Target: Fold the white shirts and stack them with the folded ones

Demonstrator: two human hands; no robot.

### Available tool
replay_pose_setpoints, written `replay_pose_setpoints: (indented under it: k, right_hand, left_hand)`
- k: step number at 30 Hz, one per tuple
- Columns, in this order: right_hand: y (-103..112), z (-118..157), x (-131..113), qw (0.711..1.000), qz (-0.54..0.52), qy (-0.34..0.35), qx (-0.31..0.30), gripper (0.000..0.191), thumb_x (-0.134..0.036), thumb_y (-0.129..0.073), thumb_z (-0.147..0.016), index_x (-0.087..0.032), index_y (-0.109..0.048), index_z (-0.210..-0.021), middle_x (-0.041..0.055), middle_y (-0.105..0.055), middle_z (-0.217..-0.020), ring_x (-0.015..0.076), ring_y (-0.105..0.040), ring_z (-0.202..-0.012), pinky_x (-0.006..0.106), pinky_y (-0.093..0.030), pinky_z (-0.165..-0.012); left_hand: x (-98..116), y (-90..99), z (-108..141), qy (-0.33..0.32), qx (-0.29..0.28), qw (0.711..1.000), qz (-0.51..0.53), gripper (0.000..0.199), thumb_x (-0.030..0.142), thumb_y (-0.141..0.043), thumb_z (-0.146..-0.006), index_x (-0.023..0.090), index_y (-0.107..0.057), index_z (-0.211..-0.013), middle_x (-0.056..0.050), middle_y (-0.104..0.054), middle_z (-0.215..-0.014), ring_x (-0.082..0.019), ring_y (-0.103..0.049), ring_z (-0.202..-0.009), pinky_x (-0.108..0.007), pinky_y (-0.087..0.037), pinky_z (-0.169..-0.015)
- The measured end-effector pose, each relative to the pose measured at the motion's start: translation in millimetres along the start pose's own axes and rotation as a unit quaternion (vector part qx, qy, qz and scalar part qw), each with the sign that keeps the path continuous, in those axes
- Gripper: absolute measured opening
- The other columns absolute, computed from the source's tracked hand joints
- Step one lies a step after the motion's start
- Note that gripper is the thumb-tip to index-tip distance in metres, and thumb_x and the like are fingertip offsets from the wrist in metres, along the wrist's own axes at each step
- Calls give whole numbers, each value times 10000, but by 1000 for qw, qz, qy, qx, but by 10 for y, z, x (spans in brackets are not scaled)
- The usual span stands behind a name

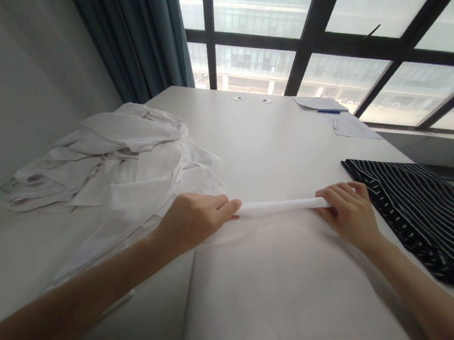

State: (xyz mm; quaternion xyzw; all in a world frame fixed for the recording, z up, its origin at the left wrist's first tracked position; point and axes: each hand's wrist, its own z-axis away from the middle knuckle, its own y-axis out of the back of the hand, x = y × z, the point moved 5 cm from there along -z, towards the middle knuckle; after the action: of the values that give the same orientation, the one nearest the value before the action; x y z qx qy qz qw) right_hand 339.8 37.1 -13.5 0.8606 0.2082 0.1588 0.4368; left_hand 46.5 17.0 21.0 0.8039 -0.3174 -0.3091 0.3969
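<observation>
Where the white cloth (287, 290) is: laid out right in front of the person, at the near part of the white table (249, 145), far edge bunched into a narrow roll that runs from one hand to the other
Left hand (198, 215): grasping the left end of that roll, thumb on top, knuckles up, just beside the pile
Right hand (348, 210): grasping the right end, fingers curled over it, near the striped fabric
Pile of white fabric (134, 160): crumpled on the table, left side, lots of loose folds
Striped fabric (421, 212): black with thin white lines, lying flat-ish on the right
Papers (319, 103): far right of the table, blue pen (328, 111) by them, pretty washed out so I can't read anything
Curtain (144, 31): dark blue-green, hanging beyond the pile
Window (263, 17): dark frame, bright behind the table
</observation>
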Motion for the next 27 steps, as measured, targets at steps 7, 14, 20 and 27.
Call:
replay_pose_setpoints:
  k: [7, 14, 20, 27]
  right_hand:
    - [-171, 24, 186, 987, -124, -105, -20, 241, -492, -562, -910, -268, -635, -962, 51, -672, -852, 252, -628, -817, 402, -497, -745]
    - [-211, 30, 2, 991, -103, -74, -31, 317, -242, -432, -961, -268, -641, -1198, 76, -666, -1242, 277, -566, -1222, 507, -444, -1017]
    - [-330, 59, -252, 988, -87, -32, -123, 439, -221, -365, -986, -283, -493, -1401, 47, -555, -1423, 238, -464, -1349, 486, -391, -1090]
    - [-426, 161, -115, 984, -21, -69, -162, 493, -386, -349, -1008, -332, -354, -1498, 42, -426, -1526, 282, -369, -1409, 562, -336, -1097]
  left_hand:
    - [-372, -444, 119, 141, -80, 984, 76, 215, 390, -545, -966, 207, -651, -1003, -17, -732, -874, -173, -679, -778, -240, -454, -636]
    - [-297, -572, 113, 121, -90, 986, 76, 327, 173, -531, -943, 153, -560, -1268, -125, -628, -1270, -248, -582, -1181, -406, -446, -1025]
    - [50, -651, 167, 38, -156, 978, 134, 482, 321, -487, -982, 185, -428, -1441, -134, -346, -1561, -262, -309, -1446, -434, -286, -1167]
    - [81, -673, 224, 32, -200, 968, 146, 569, 422, -509, -967, 273, -357, -1495, -102, -261, -1601, -277, -203, -1484, -481, -182, -1187]
